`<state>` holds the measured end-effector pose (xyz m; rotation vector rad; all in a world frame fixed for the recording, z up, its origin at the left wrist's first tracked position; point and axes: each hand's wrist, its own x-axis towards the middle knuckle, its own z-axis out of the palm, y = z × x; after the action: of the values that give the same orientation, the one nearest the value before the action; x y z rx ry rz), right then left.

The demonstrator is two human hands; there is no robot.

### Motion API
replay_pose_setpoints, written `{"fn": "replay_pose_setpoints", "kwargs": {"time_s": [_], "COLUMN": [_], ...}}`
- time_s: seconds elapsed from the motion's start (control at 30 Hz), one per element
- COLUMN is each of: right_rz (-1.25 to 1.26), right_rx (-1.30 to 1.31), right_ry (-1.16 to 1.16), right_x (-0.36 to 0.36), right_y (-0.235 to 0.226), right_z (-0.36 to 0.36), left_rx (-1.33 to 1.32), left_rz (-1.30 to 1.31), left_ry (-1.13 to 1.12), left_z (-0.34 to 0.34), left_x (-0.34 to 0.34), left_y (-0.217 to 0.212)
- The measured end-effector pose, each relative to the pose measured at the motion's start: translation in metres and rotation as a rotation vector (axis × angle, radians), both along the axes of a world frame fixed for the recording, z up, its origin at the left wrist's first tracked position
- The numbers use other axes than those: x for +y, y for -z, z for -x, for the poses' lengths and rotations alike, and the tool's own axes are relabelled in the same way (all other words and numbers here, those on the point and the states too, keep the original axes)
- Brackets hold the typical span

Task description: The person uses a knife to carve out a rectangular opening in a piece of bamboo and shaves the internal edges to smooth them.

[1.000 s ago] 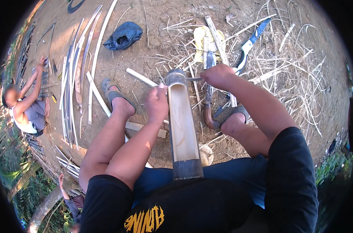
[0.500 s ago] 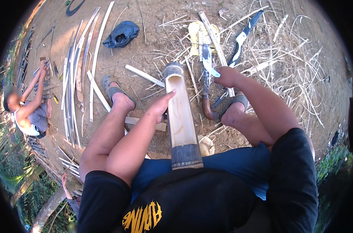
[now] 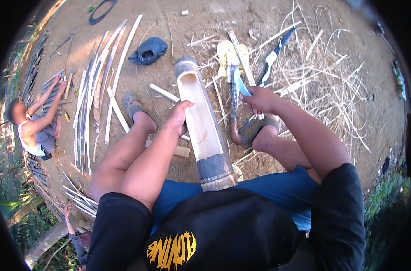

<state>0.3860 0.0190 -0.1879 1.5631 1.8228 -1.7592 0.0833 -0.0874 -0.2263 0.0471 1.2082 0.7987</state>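
"Tube (image 3: 205,135), where?"
"12 o'clock, over my lap, near end at my shirt (image 3: 241,226), far end leaning to 11. Cut-out side up. Probably rested on me so it can't slide back."
"Left hand (image 3: 176,118)?"
"11 o'clock, gripping the tube: thumb at the cut edge, fingers underneath, mostly hidden. Steadies it, I'd say."
"Right hand (image 3: 260,100)?"
"1 o'clock, off the tube. Closed round a knife (image 3: 242,87), I think; pale blade pokes out toward 11, handle hidden. Likely keeps the edge clear of my left fingers."
"Beyond?"
"Machete (image 3: 234,128) between 12 and 1, curved handle my way, presumably for easy reach. Saw (image 3: 270,58), I guess, farther at 1. Shavings (image 3: 332,101) strewn at 2. Strips (image 3: 89,99) at 10, roughly parallel, maybe kept sorted. Farthest, a person (image 3: 34,131) between 9 and 10."
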Motion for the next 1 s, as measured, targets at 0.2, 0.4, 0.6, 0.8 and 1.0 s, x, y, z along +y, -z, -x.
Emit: {"fn": "replay_pose_setpoints", "kwargs": {"time_s": [0.2,0.4,0.6,0.8,1.0], "right_rz": [-0.033,-0.137,-0.206,-0.329,-0.413], "right_rx": [0.129,0.427,0.562,0.623,0.700], "right_ry": [0.183,0.303,0.372,0.428,0.475], "right_x": [-0.014,-0.031,-0.053,-0.065,-0.066], "right_y": [-0.109,-0.200,-0.239,-0.248,-0.248], "right_z": [0.002,0.024,0.043,0.066,0.089], "left_rx": [0.097,0.174,0.238,0.398,0.369], "left_rz": [-0.443,-0.834,-1.125,-1.246,-1.246], "left_ry": [-0.241,-0.313,-0.337,-0.359,-0.274], "left_z": [0.004,0.020,0.020,0.020,0.012], "left_x": [0.049,0.070,0.058,0.037,0.022], "left_y": [-0.098,-0.208,-0.283,-0.291,-0.275]}}
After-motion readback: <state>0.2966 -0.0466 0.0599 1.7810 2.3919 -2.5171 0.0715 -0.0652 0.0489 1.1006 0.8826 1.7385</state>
